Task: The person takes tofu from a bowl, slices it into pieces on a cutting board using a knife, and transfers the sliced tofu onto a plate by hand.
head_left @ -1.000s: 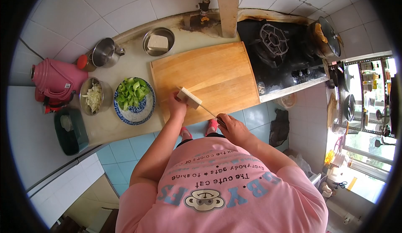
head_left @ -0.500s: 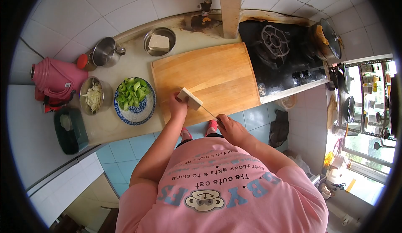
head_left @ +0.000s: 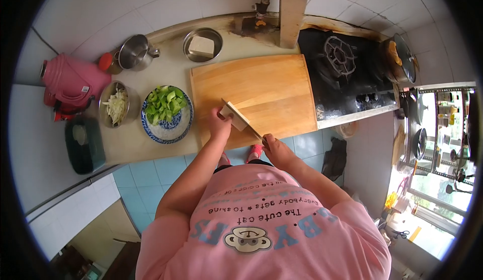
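Observation:
A white block of tofu (head_left: 232, 117) sits near the front edge of the wooden cutting board (head_left: 271, 88). My left hand (head_left: 220, 124) is closed around its left side. Gripped by the handle in my right hand (head_left: 277, 150) is a kitchen knife (head_left: 253, 129). Its blade slants up and left along the right side of the tofu, with the tip a little beyond the block. From this angle I cannot tell whether the edge is in the tofu or just against it.
Left of the board are a blue-patterned plate (head_left: 187, 124) of green pepper pieces (head_left: 165, 103), a metal bowl (head_left: 133, 110) of pale shreds, a pink thermos (head_left: 75, 81) and a metal pot (head_left: 135, 52). Behind it, a metal bowl (head_left: 217, 41) holds more tofu (head_left: 202, 46). A gas stove (head_left: 332, 93) adjoins on the right.
The knife blade has moved up and left along the tofu, and its tip now shows past the block. My view has shifted slightly. Both hands keep their grips.

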### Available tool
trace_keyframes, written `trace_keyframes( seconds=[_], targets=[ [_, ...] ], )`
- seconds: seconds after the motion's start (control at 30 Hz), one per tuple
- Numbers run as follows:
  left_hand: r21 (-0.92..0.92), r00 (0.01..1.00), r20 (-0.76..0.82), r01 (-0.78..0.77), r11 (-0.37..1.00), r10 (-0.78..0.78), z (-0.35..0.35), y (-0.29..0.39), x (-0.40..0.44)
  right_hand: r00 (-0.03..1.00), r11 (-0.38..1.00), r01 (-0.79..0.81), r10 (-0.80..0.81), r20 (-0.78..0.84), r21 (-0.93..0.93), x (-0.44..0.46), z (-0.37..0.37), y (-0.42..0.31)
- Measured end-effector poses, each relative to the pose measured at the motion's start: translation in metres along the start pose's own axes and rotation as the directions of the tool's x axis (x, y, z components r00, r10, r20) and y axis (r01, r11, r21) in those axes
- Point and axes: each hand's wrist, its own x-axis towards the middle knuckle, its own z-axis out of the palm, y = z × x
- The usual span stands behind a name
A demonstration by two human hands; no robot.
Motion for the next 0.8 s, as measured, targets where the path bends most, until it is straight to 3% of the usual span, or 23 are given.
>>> trace_keyframes(
  seconds=[0.17, 0.33, 0.43, 0.77, 0.8],
  targets=[
    [-0.027, 1.000, 0.002, 0.009, 1.000, -0.009, 0.001, -0.005, 0.003, 0.996, 0.999, 0.049, -0.047, -0.080, 0.021, -0.015, -0.013, -0.012],
    [-0.261, 0.990, 0.078, 0.134, 0.956, -0.117, 0.000, 0.007, -0.009, 0.992, 0.997, 0.070, -0.067, -0.105, 0.030, -0.033, -0.033, -0.039],
    [-0.274, 0.977, 0.145, 0.191, 0.943, -0.156, -0.004, 0.014, -0.013, 0.985, 0.993, 0.113, -0.108, -0.137, 0.027, -0.037, -0.034, -0.039],
    [-0.285, 0.980, 0.131, 0.183, 0.941, -0.151, -0.004, 0.011, -0.013, 0.986, 0.996, 0.084, -0.083, -0.145, -0.003, -0.040, -0.030, -0.040],
    [-0.291, 0.979, 0.150, 0.178, 0.940, -0.139, -0.006, 0.012, -0.014, 0.972, 0.994, 0.107, -0.110, -0.208, -0.024, -0.040, -0.031, -0.041]
  ],
)
